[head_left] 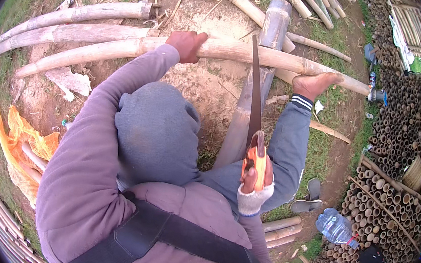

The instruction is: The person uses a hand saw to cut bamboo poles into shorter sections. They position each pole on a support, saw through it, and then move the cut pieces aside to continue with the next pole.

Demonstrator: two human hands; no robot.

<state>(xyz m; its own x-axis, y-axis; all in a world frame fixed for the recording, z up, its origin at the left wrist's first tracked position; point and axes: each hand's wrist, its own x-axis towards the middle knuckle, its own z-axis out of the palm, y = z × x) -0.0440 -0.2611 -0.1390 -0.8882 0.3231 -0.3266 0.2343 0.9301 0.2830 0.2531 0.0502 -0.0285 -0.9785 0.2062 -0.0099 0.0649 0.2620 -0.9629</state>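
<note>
My left hand [185, 46] is wrapped round a long pale bamboo pole [225, 50], left of where it crosses a thicker, darker bamboo pole [276, 22] lying beneath it. My right hand [256, 177], with a white knit cuff at the wrist, grips the orange handle of a handsaw [256, 105]. The long dark blade points away from me, and its far part overlaps the pale pole next to the crossing. Whether the teeth touch the bamboo I cannot tell. My bare right foot [315, 85] rests against the pale pole, right of the blade.
Two more bamboo poles [76, 33] lie at the far left. Orange netting [27, 142] is on the ground at left. Sandals [308, 199] and a large clear plastic bottle [335, 226] lie at right, beside stacked bamboo pieces [396, 121]. My bent knee [158, 128] rises in the middle.
</note>
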